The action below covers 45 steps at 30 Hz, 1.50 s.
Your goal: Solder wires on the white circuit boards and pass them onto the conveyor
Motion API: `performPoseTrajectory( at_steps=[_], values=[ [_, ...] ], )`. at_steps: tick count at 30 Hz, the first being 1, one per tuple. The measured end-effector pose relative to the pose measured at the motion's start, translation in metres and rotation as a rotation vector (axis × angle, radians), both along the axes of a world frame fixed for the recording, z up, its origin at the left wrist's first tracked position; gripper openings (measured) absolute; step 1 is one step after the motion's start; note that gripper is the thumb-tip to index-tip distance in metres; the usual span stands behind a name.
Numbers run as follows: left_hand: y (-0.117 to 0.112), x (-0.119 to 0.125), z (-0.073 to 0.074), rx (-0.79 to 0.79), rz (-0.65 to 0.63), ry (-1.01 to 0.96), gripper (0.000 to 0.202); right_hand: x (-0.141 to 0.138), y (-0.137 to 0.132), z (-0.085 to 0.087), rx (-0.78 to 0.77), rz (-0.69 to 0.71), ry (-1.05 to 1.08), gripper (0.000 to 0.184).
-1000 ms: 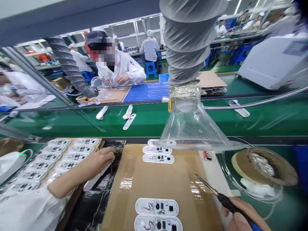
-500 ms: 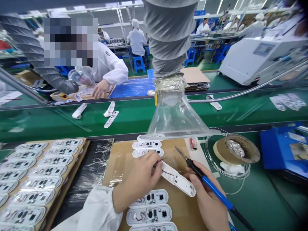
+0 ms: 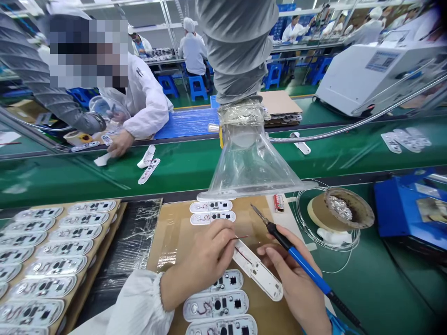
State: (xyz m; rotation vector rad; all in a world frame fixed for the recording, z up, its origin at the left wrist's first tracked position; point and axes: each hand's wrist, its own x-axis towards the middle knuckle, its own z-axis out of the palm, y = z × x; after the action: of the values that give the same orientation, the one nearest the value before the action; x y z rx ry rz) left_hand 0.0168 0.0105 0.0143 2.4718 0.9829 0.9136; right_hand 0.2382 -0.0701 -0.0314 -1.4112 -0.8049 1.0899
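Observation:
My left hand (image 3: 209, 249) is closed, its thumb and forefinger pinching a thin dark-red wire (image 3: 241, 237). Just below those fingertips lies a long white plastic housing (image 3: 260, 274) with a rounded end; its upper end is hidden by the hand. My right hand (image 3: 302, 284) grips a blue-handled soldering iron (image 3: 309, 270), whose metal tip points up and left, apart from the wire. The right thumb and fingertips are near the housing's right side. Beneath the left wrist, a column of white oval cases with circuit boards (image 3: 216, 304) rests on brown cardboard (image 3: 171, 232).
A clear extraction hood (image 3: 247, 170) hangs over the cardboard. To the right are a solder-wire coil, a round brown tub (image 3: 324, 211) and a blue device (image 3: 401, 209). Stacked boards (image 3: 59, 265) fill the left. Across the green conveyor (image 3: 188, 170) sits a co-worker (image 3: 145, 100).
My right fingers have drawn slightly away from the housing, which now slants more steeply. The wire end shows more plainly. The co-worker's hand has reached onto a white piece on the conveyor.

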Motion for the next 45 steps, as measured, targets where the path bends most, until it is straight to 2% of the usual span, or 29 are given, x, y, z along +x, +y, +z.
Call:
performPoseTrajectory(
  at_steps=[3,6,8,11,13,17,20,22,26,28,32,35,38,40,42,45],
  values=[
    [-0.003,0.000,-0.003,-0.003,0.050,-0.032,0.016,-0.002,-0.001,0.002,0.023,0.022,-0.024,0.051],
    [-0.004,0.000,-0.003,-0.004,0.112,-0.089,0.018,-0.005,0.000,0.004,0.060,0.022,-0.029,0.044],
    [-0.004,0.000,0.001,-0.089,0.049,-0.093,0.016,-0.006,0.000,0.006,0.085,0.000,-0.043,0.040],
    [-0.004,-0.001,0.008,-0.293,-0.143,-0.021,0.016,-0.007,0.001,0.014,0.124,0.001,-0.075,0.039],
    [-0.006,-0.002,0.010,-0.378,-0.226,0.032,0.018,-0.008,0.002,0.021,0.139,0.015,-0.102,0.036],
    [-0.009,-0.003,0.005,-0.360,-0.235,0.091,0.017,-0.008,0.003,0.030,0.156,0.010,-0.183,0.030],
    [-0.010,-0.003,0.004,-0.391,-0.231,0.072,0.016,-0.005,0.002,0.025,0.176,0.013,-0.204,0.029],
    [-0.007,-0.003,0.006,-0.533,-0.231,0.002,0.015,-0.001,0.002,0.018,0.185,0.016,-0.197,0.030],
    [-0.001,-0.007,0.013,-0.936,-0.262,-0.212,0.016,0.005,0.004,0.006,0.159,-0.041,-0.187,0.038],
    [0.000,-0.010,0.016,-1.010,-0.271,-0.250,0.018,0.008,0.004,0.006,0.182,-0.063,-0.192,0.039],
    [-0.007,-0.015,0.019,-0.907,-0.204,-0.170,0.015,0.020,-0.009,0.014,0.238,-0.175,-0.291,0.035],
    [-0.019,-0.017,0.016,-0.775,-0.122,-0.090,0.016,0.034,-0.034,0.020,0.184,-0.204,-0.332,0.038],
    [-0.034,-0.017,0.007,-0.666,-0.069,0.015,0.017,0.047,-0.059,0.021,0.106,-0.168,-0.323,0.036],
    [-0.043,-0.015,0.000,-0.566,-0.043,0.103,0.017,0.052,-0.069,0.021,0.124,-0.114,-0.282,0.027],
    [-0.051,-0.013,-0.008,-0.435,-0.016,0.185,0.018,0.053,-0.071,0.021,0.154,-0.051,-0.237,0.019],
    [-0.057,-0.011,-0.019,-0.284,0.016,0.252,0.017,0.048,-0.068,0.021,0.145,0.010,-0.257,0.017]
  ],
)
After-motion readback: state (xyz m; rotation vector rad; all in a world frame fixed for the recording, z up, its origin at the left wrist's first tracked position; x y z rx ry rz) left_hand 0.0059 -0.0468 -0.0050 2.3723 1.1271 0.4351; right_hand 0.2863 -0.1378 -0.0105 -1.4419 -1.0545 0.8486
